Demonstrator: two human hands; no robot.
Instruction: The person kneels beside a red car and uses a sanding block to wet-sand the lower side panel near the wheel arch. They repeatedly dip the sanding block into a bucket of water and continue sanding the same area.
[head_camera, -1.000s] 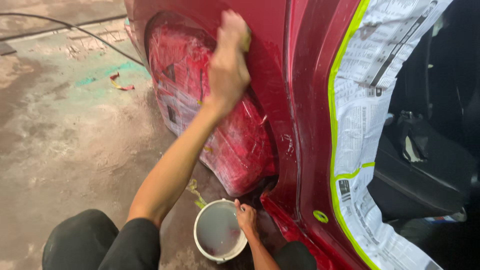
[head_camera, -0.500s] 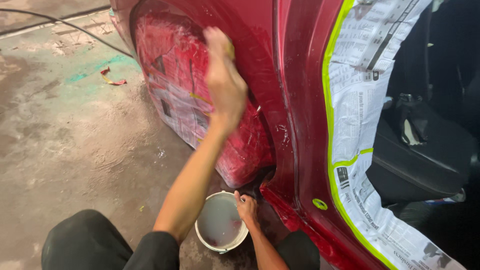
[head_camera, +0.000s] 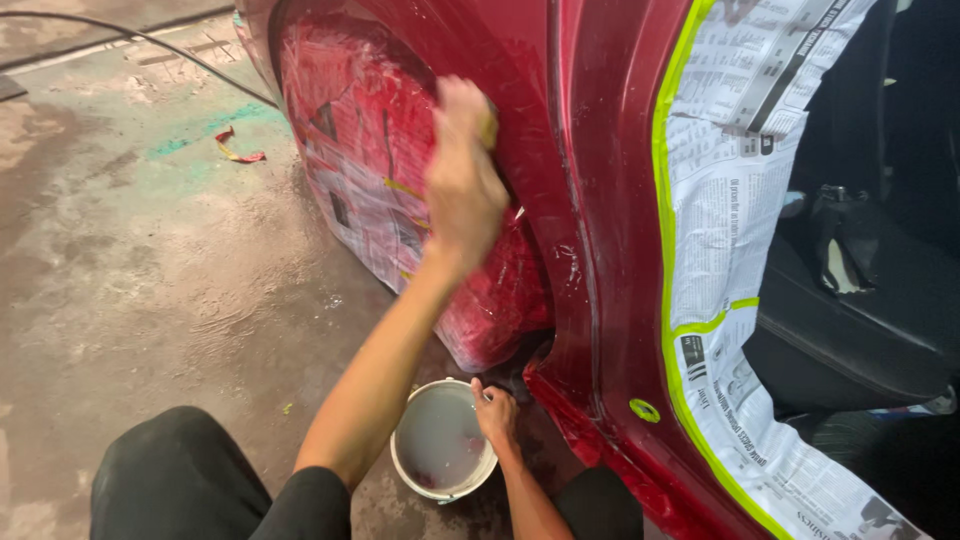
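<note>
Red paint covers the car's rear quarter panel (head_camera: 560, 130), the largest thing before me, and the step in hand looks to me like wet-rubbing its surface by the wheel arch. Beside it the wheel (head_camera: 400, 200) sits wrapped in paper and film gone red with overspray, and the door opening to the right is masked with newspaper (head_camera: 735, 220) edged in yellow-green tape (head_camera: 662, 200). Below lies the wet concrete floor (head_camera: 130, 270), with wide open room to my left and a black cable (head_camera: 150, 40) running well clear along the far side. My left hand (head_camera: 462, 180) is pressed flat against the panel at the arch lip, fingers curled over a small yellowish pad (head_camera: 489, 128) that mostly hides beneath them. My right hand (head_camera: 497, 415) grips the rim of a small white bucket (head_camera: 440, 440) of cloudy water on the floor, just under the sill. I judge the next move calls for keeping the pad flat and following the arch's curve without catching the tape or the wheel's wrapping; the tight edges are the arch lip and the sill, while the bucket sits near enough for re-wetting.
</note>
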